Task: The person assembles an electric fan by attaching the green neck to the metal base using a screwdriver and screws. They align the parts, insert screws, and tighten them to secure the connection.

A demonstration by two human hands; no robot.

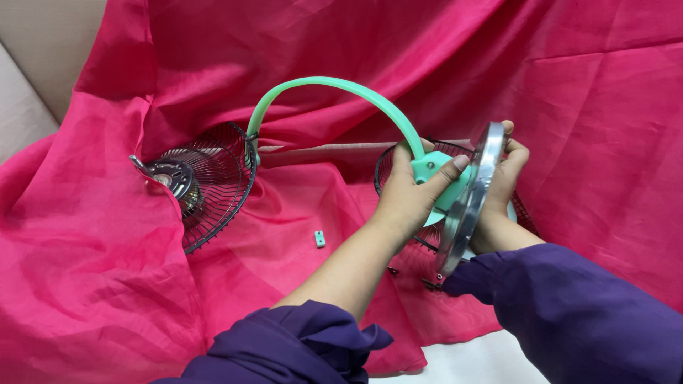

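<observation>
My left hand [411,192] grips the green plastic end piece [432,168] of a curved green stand arm [334,89], which arches over to a dark wire fan guard with a motor hub [203,181] lying at the left. My right hand [506,171] holds the rim of a round shiny metal base disc [466,203], tilted on edge against the green end piece. A second wire fan guard [427,153] lies behind and under both hands, mostly hidden.
A crumpled pink cloth [583,107] covers the whole work area. A small green plastic clip [319,238] lies on the cloth between the guards. A thin wooden strip [334,149] shows behind. A beige surface [35,64] is at the upper left.
</observation>
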